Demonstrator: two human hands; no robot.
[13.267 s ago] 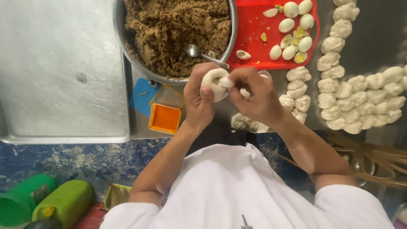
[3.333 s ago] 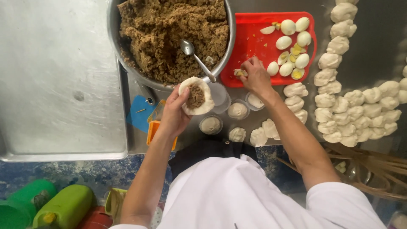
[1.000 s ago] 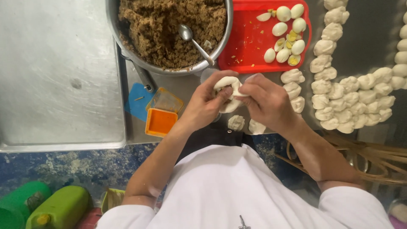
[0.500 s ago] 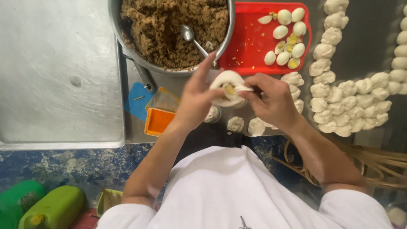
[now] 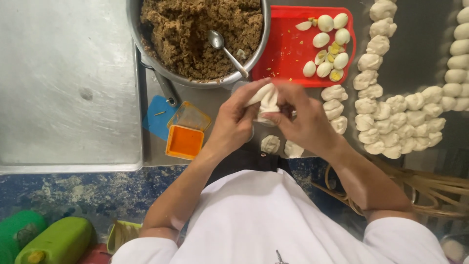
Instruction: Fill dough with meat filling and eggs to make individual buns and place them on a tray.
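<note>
Both my hands hold one white dough wrapper (image 5: 265, 100) above the steel table's near edge. My left hand (image 5: 233, 123) cups it from the left, and my right hand (image 5: 302, 120) pinches its folded top from the right. The filling inside is hidden. Just beyond stands a large metal bowl (image 5: 256, 49) of brown minced filling with a spoon (image 5: 225, 46) resting in it. To the right of the bowl is a red tray (image 5: 288, 54) with several peeled boiled eggs, some halved.
Several finished white dumplings (image 5: 391, 110) lie in rows at the right. Two small dough pieces (image 5: 281, 145) sit under my hands. An orange square container (image 5: 184, 141) and blue lid are at the left; green jugs (image 5: 53, 239) stand on the floor.
The open wrapper that lay in my left palm is now folded up, its edges gathered and pinched by both hands. My hands have dropped slightly toward the table edge.
</note>
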